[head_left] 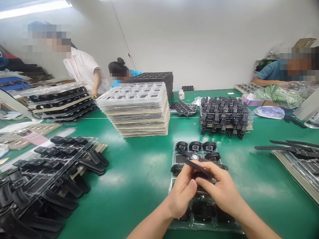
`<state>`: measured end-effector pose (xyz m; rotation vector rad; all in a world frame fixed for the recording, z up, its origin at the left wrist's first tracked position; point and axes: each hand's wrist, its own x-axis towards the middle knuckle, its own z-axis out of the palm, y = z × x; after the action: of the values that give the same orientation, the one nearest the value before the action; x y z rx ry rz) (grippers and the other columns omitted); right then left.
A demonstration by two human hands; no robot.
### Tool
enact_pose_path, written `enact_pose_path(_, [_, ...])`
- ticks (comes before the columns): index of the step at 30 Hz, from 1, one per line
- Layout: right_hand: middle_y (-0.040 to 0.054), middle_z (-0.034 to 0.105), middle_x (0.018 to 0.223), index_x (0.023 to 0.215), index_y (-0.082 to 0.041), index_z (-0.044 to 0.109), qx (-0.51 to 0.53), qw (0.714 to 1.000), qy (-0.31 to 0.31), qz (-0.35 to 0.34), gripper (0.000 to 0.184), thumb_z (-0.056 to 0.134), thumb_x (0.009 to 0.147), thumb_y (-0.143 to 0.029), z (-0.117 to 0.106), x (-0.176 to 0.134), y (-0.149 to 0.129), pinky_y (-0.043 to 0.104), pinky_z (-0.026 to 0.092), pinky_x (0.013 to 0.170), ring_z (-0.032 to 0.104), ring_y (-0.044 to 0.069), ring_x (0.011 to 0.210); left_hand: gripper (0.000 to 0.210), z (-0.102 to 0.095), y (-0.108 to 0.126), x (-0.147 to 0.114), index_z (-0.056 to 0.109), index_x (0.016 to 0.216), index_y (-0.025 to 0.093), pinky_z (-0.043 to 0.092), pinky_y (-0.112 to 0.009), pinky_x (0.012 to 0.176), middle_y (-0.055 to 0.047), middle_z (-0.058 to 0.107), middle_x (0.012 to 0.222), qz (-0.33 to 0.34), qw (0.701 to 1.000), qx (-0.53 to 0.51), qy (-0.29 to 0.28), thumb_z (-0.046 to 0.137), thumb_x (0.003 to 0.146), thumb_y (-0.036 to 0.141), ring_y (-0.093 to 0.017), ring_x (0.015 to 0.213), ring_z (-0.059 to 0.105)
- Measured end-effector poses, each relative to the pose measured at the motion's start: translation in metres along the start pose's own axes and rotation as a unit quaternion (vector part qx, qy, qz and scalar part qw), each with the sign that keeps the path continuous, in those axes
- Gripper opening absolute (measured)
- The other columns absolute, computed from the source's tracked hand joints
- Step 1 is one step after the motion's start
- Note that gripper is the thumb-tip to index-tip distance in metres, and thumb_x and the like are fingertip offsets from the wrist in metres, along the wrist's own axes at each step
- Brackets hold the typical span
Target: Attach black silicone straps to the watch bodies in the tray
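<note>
My left hand point(183, 191) and my right hand point(219, 184) meet over a clear plastic tray point(174, 186). Both have their fingers closed on a black watch strap point(199, 168), which slants between them; whether a watch body hangs from it is hidden by my fingers. In the tray's far rows sit black smartwatches point(195, 146), several with their straps buckled into loops. One unbuckled smartwatch point(195, 157) lies stretched across the tray just beyond my fingers, sensor side up. More dark watches fill the near cells, partly covered by my hands and wrists.
Stacked trays of watches stand at left point(62, 159), at right point(296, 166) and farther back point(225, 116). A tall pile of white trays point(139, 113) rises behind on the green table point(139, 172). Nearby are a white bottle point(181, 94) and several co-workers, one in a white top point(83, 64).
</note>
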<state>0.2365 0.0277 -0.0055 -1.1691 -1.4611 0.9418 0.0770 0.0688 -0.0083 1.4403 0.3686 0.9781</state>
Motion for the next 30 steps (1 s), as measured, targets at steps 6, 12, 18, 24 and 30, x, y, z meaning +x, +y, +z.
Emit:
enact_pose_path(6, [-0.0005,0.066,0.071,0.093,-0.024,0.073,0.130,0.985,0.105,0.033,0.019,0.073,0.091,-0.043,0.000,-0.001,0.014,0.027,0.051,0.064,0.063,0.017,0.065,0.057,-0.013,-0.005,0.009,0.057,0.128,0.023,0.048,-0.038,0.091,-0.012,0.059,0.119,0.018,0.991,0.117,0.068,0.068,0.086,0.059,-0.024,0.104,0.056])
enact_pose_path(12, [0.0002,0.067,0.073,0.090,-0.024,0.076,0.149,0.980,0.124,0.050,0.027,0.081,0.082,-0.049,-0.009,0.003,0.014,0.026,0.052,0.062,0.061,0.017,0.065,0.028,-0.011,-0.004,0.014,0.078,0.093,0.019,0.050,-0.039,0.086,-0.008,0.069,0.085,0.007,0.979,0.186,0.083,0.074,0.085,0.045,-0.024,0.089,0.062])
enact_pose_path(18, [0.0033,0.074,0.092,0.098,-0.026,0.078,0.139,0.984,0.099,0.057,0.027,0.079,0.084,-0.049,-0.006,0.005,0.016,0.033,0.056,0.082,0.068,0.024,0.090,0.036,-0.010,-0.008,0.012,0.079,0.106,0.018,0.051,-0.035,0.082,-0.010,0.070,0.094,-0.051,0.983,0.128,0.123,0.067,0.091,0.049,-0.022,0.089,0.063])
enact_pose_path(24, [0.0035,0.072,0.094,0.093,-0.024,0.073,0.152,0.981,0.102,0.061,0.027,0.081,0.083,-0.047,-0.003,0.005,0.016,0.031,0.054,0.080,0.067,0.023,0.090,0.038,-0.006,-0.003,0.011,0.075,0.119,0.024,0.051,-0.034,0.080,-0.007,0.068,0.094,-0.046,0.977,0.185,0.092,0.076,0.082,0.032,-0.021,0.087,0.061])
enact_pose_path(30, [0.0020,0.063,0.082,0.084,-0.022,0.070,0.147,0.985,0.082,0.044,0.028,0.079,0.085,-0.048,-0.009,0.005,0.015,0.029,0.050,0.071,0.058,0.020,0.079,0.024,-0.005,0.003,0.014,0.079,0.106,0.023,0.050,-0.029,0.073,-0.005,0.069,0.089,-0.054,0.966,0.231,0.101,0.072,0.083,0.024,-0.018,0.081,0.062])
